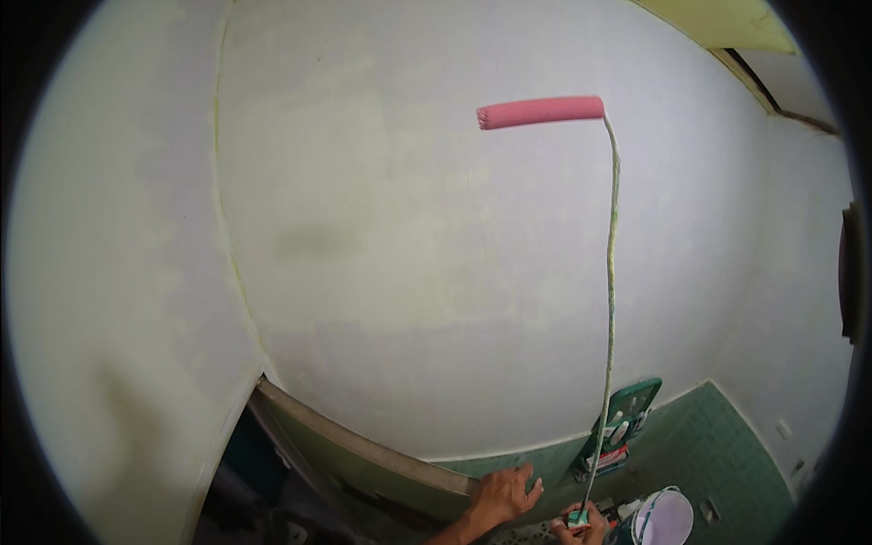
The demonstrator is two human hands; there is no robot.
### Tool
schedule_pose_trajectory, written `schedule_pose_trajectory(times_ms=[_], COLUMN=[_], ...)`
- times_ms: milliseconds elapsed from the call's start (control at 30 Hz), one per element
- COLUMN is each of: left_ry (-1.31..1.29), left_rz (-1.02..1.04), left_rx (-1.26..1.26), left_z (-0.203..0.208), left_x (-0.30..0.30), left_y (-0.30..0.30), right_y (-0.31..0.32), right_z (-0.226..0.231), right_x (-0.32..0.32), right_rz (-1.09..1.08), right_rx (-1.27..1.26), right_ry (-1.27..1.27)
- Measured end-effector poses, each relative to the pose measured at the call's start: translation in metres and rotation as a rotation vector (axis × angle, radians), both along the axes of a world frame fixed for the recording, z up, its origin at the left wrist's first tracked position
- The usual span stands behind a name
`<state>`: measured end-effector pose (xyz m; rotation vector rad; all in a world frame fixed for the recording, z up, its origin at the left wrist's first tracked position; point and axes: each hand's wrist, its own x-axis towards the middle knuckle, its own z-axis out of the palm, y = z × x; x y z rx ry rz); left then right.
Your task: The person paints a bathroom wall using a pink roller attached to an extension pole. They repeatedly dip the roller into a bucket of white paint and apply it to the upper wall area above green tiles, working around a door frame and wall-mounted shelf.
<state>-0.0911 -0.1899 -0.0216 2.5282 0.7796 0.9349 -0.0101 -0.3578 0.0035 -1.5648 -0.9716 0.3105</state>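
Right hand (581, 525) grips long-handled roller (541, 112) high on wall (409, 254); left hand (502, 495) open on ledge (363, 445); coat patchy, much unrolled

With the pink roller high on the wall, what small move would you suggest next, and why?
Probably draw the pink foam roller straight down. It sits high on the pale plastered wall, and patchy, uneven areas show below it. The right hand grips the end of the long thin paint-flecked pole, while the left hand rests on the ledge.
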Motion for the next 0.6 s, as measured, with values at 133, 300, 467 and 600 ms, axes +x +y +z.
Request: schedule_pose_trajectory(times_ms=[133,300,467,600], left_ry=[0.005,-0.007,-0.019,-0.035], left_rz=[0.021,0.044,-0.005,0.048], left_rx=[-0.017,-0.051,-0.136,-0.064], left_z=[-0.007,-0.013,0.0,-0.005], left_x=[-0.001,0.003,0.008,0.007], left_y=[0.001,0.006,0.006,0.018], right_y=[-0.013,-0.028,-0.055,-0.052], right_z=[-0.022,-0.063,-0.081,-0.101], right_x=[0.006,0.019,0.02,0.011], right_rz=[-0.042,-0.097,-0.112,-0.093], right_rx=[-0.227,-0.239,-0.281,-0.234], right_ry=[0.031,0.251,0.155,0.232])
